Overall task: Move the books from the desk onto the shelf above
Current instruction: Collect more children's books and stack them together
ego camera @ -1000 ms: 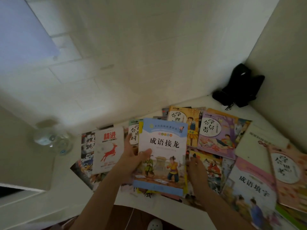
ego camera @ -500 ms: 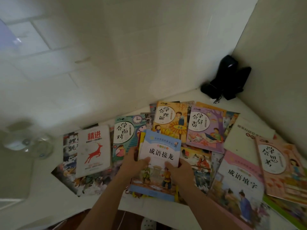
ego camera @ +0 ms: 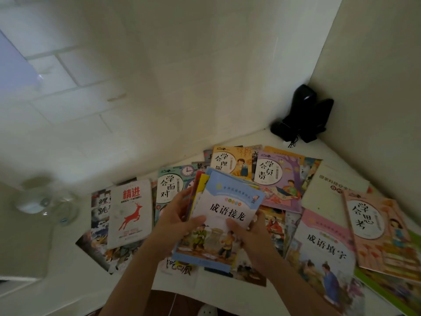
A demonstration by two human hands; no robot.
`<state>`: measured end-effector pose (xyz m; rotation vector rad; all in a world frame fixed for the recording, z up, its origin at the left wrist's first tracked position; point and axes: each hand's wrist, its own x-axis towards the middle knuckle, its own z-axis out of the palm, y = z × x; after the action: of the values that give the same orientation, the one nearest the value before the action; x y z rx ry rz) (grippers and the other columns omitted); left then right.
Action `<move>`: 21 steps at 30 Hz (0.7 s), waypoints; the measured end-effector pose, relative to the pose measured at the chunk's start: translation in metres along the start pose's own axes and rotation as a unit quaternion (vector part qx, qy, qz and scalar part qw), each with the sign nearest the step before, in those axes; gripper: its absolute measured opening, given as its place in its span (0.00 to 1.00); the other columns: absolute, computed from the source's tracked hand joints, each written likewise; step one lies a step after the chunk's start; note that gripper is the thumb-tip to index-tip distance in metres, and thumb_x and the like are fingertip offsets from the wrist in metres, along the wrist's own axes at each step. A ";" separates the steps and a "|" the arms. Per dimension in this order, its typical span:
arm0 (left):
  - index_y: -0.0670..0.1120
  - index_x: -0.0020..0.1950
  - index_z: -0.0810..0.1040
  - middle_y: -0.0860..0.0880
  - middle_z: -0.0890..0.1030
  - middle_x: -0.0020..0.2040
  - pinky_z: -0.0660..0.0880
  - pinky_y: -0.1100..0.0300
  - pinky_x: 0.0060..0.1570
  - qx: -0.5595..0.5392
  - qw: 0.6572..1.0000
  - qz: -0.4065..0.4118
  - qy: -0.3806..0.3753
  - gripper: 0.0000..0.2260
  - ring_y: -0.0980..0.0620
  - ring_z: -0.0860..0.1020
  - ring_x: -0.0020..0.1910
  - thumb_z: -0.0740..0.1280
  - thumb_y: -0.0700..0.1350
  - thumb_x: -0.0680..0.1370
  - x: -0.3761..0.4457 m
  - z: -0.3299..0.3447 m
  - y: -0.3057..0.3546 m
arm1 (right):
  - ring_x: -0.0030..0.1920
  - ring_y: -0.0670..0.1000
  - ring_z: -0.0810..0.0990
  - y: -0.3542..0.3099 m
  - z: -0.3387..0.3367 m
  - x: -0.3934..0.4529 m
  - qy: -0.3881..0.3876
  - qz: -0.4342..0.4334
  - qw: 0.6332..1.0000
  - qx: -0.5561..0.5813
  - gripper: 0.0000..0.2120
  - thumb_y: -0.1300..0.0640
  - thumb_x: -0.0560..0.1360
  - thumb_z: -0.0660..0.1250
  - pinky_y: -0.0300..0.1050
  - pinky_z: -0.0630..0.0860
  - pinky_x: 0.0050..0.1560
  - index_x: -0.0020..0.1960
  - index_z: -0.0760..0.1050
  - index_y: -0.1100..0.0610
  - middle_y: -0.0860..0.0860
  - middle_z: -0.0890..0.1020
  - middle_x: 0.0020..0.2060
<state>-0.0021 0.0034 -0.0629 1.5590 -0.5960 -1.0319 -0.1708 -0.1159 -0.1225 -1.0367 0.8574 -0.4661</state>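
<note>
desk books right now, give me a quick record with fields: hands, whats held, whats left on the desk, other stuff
left hand: grips the stack's left edge
right hand: grips its right edge
held: small stack, blue-covered book on top
on desk: red deer book, purple book, pink book, others overlapping
corner: black object

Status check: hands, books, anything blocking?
Left hand and right hand both grip small book stack, blue-covered on top. Many books still spread on desk. Nothing visibly blocking.
</note>
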 end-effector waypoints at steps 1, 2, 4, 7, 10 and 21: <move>0.53 0.66 0.71 0.48 0.82 0.58 0.80 0.44 0.52 0.023 0.999 0.023 -0.011 0.26 0.46 0.81 0.57 0.70 0.33 0.74 0.004 0.005 0.006 | 0.40 0.56 0.83 -0.006 -0.002 -0.002 0.005 -0.040 0.999 -0.036 0.28 0.59 0.71 0.73 0.48 0.81 0.40 0.67 0.65 0.51 0.56 0.82 0.50; 0.54 0.66 0.71 0.50 0.82 0.58 0.80 0.45 0.53 0.039 0.998 0.041 -0.019 0.25 0.48 0.81 0.57 0.70 0.34 0.74 0.008 0.010 0.011 | 0.41 0.55 0.83 -0.011 -0.006 -0.003 0.019 -0.084 0.993 -0.078 0.27 0.58 0.73 0.71 0.46 0.81 0.39 0.68 0.66 0.52 0.57 0.82 0.49; 0.52 0.70 0.66 0.50 0.79 0.62 0.79 0.48 0.54 0.052 0.996 0.066 -0.037 0.26 0.48 0.79 0.60 0.67 0.34 0.76 0.018 0.025 0.013 | 0.48 0.53 0.83 -0.022 -0.016 -0.009 0.051 -0.153 0.977 -0.139 0.31 0.53 0.73 0.70 0.44 0.81 0.44 0.72 0.62 0.53 0.56 0.81 0.53; 0.50 0.77 0.54 0.49 0.72 0.70 0.75 0.47 0.61 0.079 0.991 0.076 -0.072 0.30 0.50 0.74 0.67 0.65 0.37 0.79 0.031 0.050 0.002 | 0.61 0.42 0.76 -0.032 -0.036 -0.017 0.087 -0.172 0.969 -0.153 0.40 0.50 0.71 0.68 0.44 0.76 0.60 0.77 0.51 0.53 0.47 0.75 0.64; 0.60 0.77 0.41 0.41 0.67 0.73 0.74 0.47 0.63 0.088 0.991 0.052 -0.092 0.39 0.50 0.74 0.66 0.65 0.39 0.79 0.042 0.073 -0.019 | 0.50 0.32 0.78 -0.019 -0.056 -0.020 0.110 -0.151 0.967 -0.176 0.33 0.53 0.74 0.68 0.28 0.76 0.48 0.74 0.57 0.58 0.40 0.78 0.53; 0.75 0.66 0.43 0.37 0.63 0.74 0.77 0.63 0.55 0.112 0.993 0.020 -0.041 0.42 0.38 0.69 0.68 0.71 0.42 0.76 0.056 0.096 -0.036 | 0.45 0.33 0.79 0.004 -0.062 -0.006 0.141 -0.102 0.967 -0.187 0.40 0.66 0.76 0.65 0.39 0.77 0.50 0.78 0.43 0.60 0.42 0.78 0.46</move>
<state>-0.0623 -0.0822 -0.1141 1.6988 -0.8198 -1.0299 -0.2242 -0.1437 -0.1387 -1.4367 1.1248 -0.6519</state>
